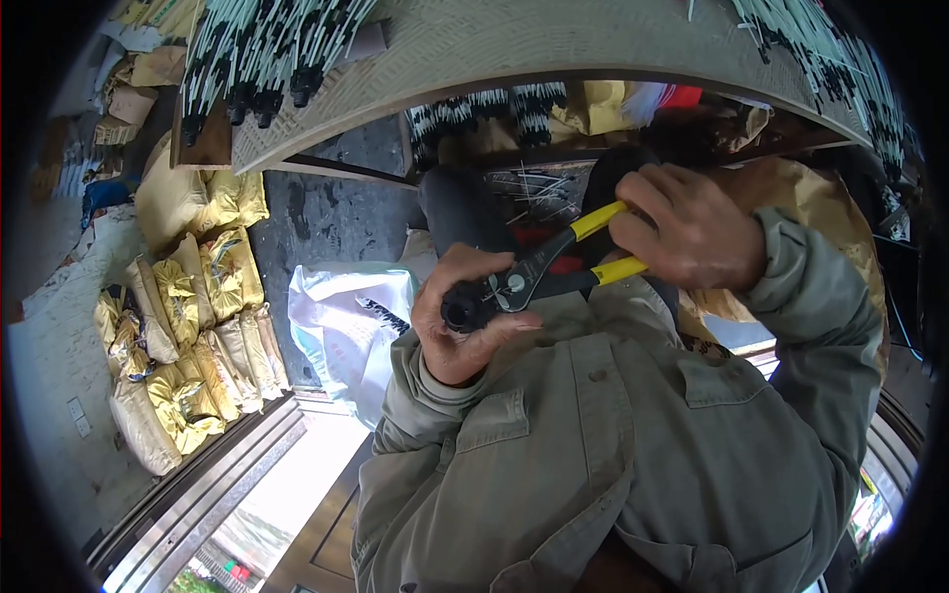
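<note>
In the head view, a short black tube is held in the left hand, its round end facing up; the fingers are curled around it, with thumb and forefinger reaching along the head of the pliers. The pliers are held by the right hand, whose fingers are partly closed around the yellow handles, which stand spread apart. The tool's head lies over or against the tube, in front of the person's chest; whether the tube is bitten cannot be told.

A pinch could be caused by the left fingertips resting so near the tool's head. A slip could be brought on if the round tube were turned under an uneven squeeze, and from there it could be dropped between the knees, among the thin sticks on the floor.

Upward, room is limited by the front edge of the table, by which bundles of black-ended rods are carried. Downward, the jacket is close. More open room is left toward the white bag.
</note>
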`<state>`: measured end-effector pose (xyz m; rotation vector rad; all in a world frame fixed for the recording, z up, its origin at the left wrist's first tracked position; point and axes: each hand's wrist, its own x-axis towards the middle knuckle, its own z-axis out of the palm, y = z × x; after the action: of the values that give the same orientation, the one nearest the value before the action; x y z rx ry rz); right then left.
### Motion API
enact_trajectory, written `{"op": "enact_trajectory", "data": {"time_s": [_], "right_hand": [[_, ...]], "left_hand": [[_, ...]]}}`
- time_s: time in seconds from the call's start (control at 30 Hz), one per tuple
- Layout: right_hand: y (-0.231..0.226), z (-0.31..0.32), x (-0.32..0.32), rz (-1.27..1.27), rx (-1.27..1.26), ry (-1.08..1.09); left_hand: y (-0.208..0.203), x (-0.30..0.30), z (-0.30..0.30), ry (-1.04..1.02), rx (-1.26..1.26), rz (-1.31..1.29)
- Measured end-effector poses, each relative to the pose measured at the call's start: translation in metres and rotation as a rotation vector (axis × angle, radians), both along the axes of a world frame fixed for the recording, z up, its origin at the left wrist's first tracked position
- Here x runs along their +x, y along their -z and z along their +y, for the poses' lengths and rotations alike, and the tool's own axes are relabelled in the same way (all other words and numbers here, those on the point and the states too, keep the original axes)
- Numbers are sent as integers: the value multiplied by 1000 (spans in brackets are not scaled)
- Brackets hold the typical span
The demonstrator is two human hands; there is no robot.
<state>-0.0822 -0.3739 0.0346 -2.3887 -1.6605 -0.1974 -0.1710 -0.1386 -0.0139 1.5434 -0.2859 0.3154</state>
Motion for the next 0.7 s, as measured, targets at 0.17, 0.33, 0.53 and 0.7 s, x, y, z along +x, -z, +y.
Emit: {"op": "enact_trajectory", "data": {"time_s": [0.17, 0.33, 0.53, 0.7], "right_hand": [[-20, -5, 10, -187, -131, -12], [-43, -3, 18, 400, -161, -18], [-40, 3, 27, 1268, -191, -18], [-31, 5, 17, 819, -164, -144]], "left_hand": [[-4, 6, -4, 2, 127, -16], [-3, 4, 4, 149, 14, 108], [7, -2, 9, 165, -108, 135], [3, 0, 3, 138, -112, 88]]}}
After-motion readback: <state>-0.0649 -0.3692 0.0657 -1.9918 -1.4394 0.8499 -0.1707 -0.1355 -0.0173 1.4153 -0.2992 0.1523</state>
